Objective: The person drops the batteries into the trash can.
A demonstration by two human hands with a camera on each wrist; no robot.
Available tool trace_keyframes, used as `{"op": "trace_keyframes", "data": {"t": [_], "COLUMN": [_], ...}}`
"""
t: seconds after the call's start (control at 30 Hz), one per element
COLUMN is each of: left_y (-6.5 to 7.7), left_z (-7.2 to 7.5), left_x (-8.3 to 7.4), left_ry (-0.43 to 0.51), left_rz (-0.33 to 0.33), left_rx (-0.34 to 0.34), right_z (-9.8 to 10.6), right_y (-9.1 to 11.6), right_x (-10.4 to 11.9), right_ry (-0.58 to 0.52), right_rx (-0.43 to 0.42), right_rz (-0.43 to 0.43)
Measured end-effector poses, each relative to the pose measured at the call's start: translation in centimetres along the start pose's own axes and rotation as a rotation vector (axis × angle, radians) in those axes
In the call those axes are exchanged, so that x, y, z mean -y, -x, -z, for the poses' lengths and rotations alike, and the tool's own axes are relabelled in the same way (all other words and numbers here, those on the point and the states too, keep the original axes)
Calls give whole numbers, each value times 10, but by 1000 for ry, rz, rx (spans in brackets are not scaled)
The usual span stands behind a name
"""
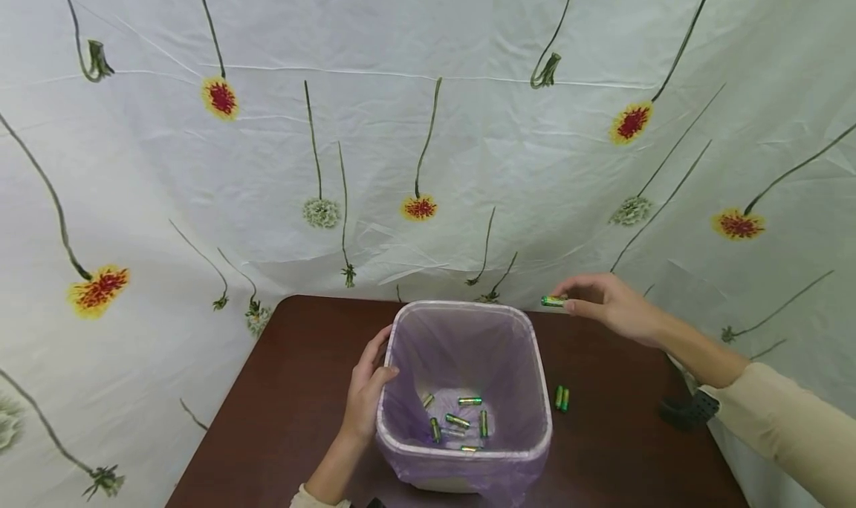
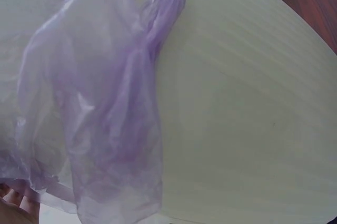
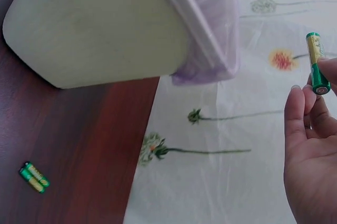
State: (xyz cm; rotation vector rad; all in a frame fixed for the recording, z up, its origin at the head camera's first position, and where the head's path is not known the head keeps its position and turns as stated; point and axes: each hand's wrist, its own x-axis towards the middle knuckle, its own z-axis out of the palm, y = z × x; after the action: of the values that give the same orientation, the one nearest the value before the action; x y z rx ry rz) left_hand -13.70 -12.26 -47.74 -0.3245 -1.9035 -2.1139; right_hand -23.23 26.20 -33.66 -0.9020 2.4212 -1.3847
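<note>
A pale bin (image 1: 464, 451) with a thin purple liner bag (image 1: 461, 344) folded over its rim stands on the table. My left hand (image 1: 366, 389) grips the bin's left side, thumb over the rim; in the left wrist view the bag (image 2: 116, 108) drapes down the cream wall (image 2: 237, 103). Right of the bin, above the table, my right hand (image 1: 611, 307) pinches a green and gold battery (image 1: 553, 301), seen upright in the right wrist view (image 3: 316, 63). Several like batteries (image 1: 458, 420) lie scattered on the bin's bottom, partly under its near rim.
Two more batteries (image 1: 562, 399) lie side by side on the dark brown table (image 1: 301, 389), right of the bin. A white cloth (image 1: 374, 137) printed with flowers hangs behind and around the table. A black band (image 1: 690, 410) is by the right sleeve.
</note>
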Motion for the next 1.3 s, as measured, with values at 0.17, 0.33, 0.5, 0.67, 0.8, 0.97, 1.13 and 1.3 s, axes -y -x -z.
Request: {"op": "trace_keyframes", "data": {"t": [0.17,0.33,0.5,0.67,0.8,0.97,1.13,1.3], "left_y": [0,0,0,-1,0,0,0,0], "left_z": [-1,-1,-1,0,0,2,2,2], "left_x": [-1,-1,-1,-2,-2,-2,-1,0], "left_ry": [-2,-4,-10,-8,-10,-9,-2,4], "left_rz": [9,8,12,9,6,0,-2,-2], "left_rx": [-1,-4,-5,-7,10,20,18,15], "right_z": [-4,-11,-18,-28,-33,-38,-40,-33], "right_y": [-14,-32,-48,-63,-69,-76,-79,-77], "right_x": [16,32,46,57,61,67,70,72], "right_ry": [-9,-2,-13,-26,-36,-44,-43,-15], "right_rx": [37,76,120,151,170,168,146,67], "right_rz": [-20,13,51,88,99,85,89,107]}}
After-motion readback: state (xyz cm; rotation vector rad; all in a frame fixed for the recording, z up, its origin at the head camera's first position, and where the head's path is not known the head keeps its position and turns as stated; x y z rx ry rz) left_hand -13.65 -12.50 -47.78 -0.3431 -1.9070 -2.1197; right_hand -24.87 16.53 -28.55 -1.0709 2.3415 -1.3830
